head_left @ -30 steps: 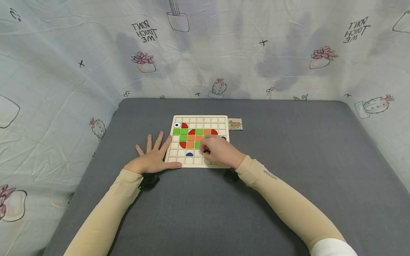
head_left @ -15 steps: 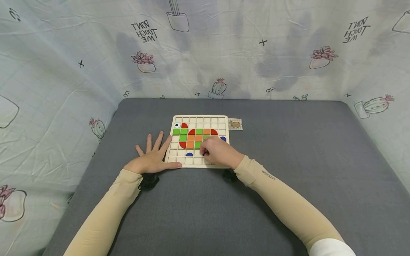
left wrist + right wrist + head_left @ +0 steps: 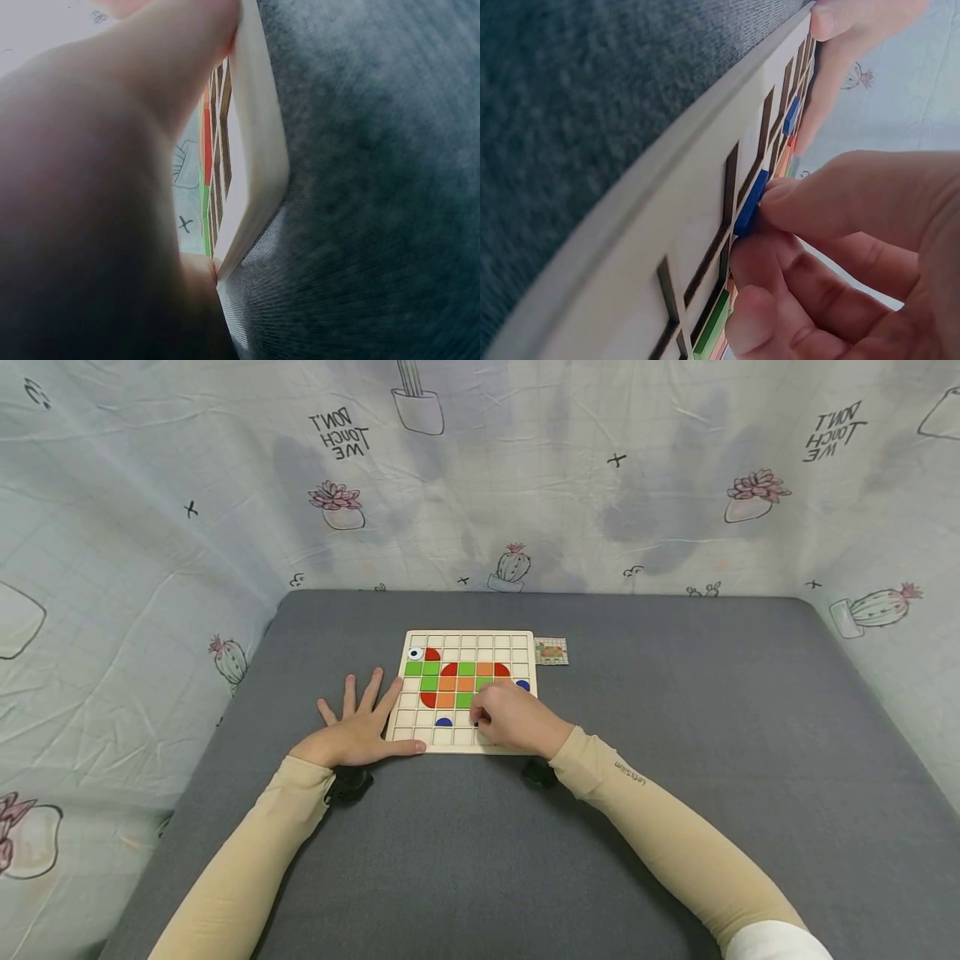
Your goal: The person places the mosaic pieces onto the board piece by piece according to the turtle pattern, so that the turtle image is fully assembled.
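My right hand [image 3: 519, 717] is over the near right part of a pale grid board [image 3: 471, 642]. In the right wrist view, its thumb and curled fingers pinch a blue half-round tile [image 3: 751, 204], which sits at a cell of the grid. My left hand [image 3: 351, 732] lies spread at the board's left side, thumb on the near left corner. Another blue half-round tile [image 3: 443, 722] is in a near row, and a further blue tile [image 3: 522, 685] is at the right edge. Green, orange and red tiles [image 3: 447, 684] fill the middle, some hidden behind my right hand.
A small printed picture card [image 3: 551, 651] lies against the board's right side. A white tile with a black dot [image 3: 416, 653] sits at the upper left of the grid. Grey cloth [image 3: 675, 710] covers the table, and a patterned curtain [image 3: 570, 485] hangs behind it.
My right hand has shifted very slightly, and the blue tile at its fingertips shows less in the head view. The blue tile at the right edge shows more. My left hand has stayed still.
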Action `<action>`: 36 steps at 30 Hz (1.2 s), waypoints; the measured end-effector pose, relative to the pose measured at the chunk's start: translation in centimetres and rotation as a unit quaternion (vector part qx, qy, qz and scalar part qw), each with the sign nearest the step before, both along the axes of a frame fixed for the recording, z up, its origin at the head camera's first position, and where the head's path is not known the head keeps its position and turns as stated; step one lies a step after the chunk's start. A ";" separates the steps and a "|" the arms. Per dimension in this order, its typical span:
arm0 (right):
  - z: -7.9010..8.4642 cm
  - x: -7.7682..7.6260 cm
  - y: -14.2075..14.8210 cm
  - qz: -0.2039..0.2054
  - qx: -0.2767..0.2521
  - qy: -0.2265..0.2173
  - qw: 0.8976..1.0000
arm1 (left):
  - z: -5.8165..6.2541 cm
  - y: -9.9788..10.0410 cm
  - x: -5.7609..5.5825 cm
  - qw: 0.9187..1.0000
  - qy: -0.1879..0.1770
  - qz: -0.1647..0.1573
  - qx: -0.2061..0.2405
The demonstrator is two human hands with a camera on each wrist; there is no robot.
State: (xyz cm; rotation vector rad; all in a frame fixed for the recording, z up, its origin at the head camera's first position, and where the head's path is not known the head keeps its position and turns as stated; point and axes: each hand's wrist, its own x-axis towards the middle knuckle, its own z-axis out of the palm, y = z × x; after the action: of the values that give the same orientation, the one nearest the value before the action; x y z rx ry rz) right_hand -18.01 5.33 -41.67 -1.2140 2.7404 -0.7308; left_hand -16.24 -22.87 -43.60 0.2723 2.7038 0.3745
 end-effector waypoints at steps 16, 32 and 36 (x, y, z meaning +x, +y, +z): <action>1.2 0.1 1.4 -0.085 -0.053 -0.008 0.995 | 0.4 0.2 0.0 1.000 -0.005 0.002 0.005; 6.4 1.8 7.3 -0.157 -0.083 -0.070 0.982 | 0.8 0.2 0.3 1.000 -0.007 0.000 0.015; 7.5 2.1 9.2 -0.155 -0.057 -0.090 0.982 | 0.4 0.0 0.2 1.000 -0.008 -0.001 0.011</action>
State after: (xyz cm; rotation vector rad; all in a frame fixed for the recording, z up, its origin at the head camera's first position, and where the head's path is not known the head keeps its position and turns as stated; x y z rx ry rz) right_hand -15.95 14.49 -34.21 -0.6976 2.7959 -0.9856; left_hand -16.07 -22.85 -43.17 0.2759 2.6846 0.4035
